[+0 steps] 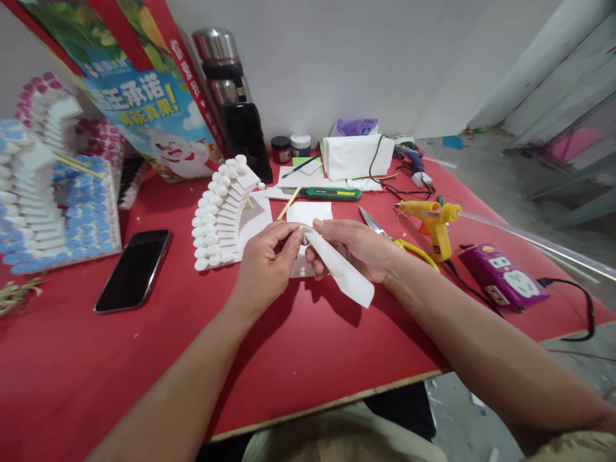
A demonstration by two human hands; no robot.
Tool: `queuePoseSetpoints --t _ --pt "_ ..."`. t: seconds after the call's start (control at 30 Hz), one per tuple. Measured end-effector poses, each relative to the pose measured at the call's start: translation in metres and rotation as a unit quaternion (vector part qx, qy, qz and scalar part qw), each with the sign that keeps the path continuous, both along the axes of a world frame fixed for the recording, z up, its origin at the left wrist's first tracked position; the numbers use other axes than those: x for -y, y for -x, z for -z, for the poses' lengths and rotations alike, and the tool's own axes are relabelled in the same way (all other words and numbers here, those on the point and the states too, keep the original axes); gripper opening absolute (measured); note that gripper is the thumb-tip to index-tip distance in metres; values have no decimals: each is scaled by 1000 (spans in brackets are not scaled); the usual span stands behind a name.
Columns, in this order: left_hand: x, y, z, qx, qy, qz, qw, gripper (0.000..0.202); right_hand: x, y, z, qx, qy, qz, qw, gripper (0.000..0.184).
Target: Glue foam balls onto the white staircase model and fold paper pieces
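Note:
A folded strip of white tissue paper point(342, 269) slants down to the right in front of my hands, its wide end hanging free. My left hand point(269, 260) is closed, thumb and forefinger pinching the strip's narrow top end. My right hand point(356, 247) is curled around the same end from the other side, its fingertips partly hidden behind the paper. Under the hands lies a white card point(310, 210), mostly covered. Left of them stands a curved white stepped model point(219, 215) edged with small rolled white paper pieces.
Scissors point(373, 222) with yellow handles, a yellow glue gun point(428, 215) and a purple power strip point(505, 276) lie to the right. A green utility knife point(332, 193) and a tissue pack point(359, 157) are behind. A phone point(133, 269) and a blue-and-white model point(91, 218) sit left.

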State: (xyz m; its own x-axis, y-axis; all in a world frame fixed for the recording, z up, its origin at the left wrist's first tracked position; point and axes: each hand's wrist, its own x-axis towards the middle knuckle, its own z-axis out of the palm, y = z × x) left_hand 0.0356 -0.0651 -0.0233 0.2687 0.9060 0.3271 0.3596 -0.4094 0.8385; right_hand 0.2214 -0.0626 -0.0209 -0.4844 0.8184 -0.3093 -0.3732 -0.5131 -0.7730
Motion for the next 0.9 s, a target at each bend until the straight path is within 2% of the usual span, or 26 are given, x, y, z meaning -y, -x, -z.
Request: queuePoseSetpoints --t 0.1,0.23,0.5,0.63,0.9 --pt "1 0 0 -29 -31 -12 999 20 1 0 1 18 -20 28 999 22" --pt "2 0 -1 -79 -51 -28 995 22 0 1 3 25 -17 34 999 25" --pt "0 0 1 -39 -7 -5 999 22 -2 -3 2 1 9 54 999 15" --pt "1 -1 0 -58 5 -10 998 23 0 -1 0 21 6 70 997 20" --pt "1 0 -1 -109 -23 3 994 27 -3 -2 4 34 3 66 997 22"
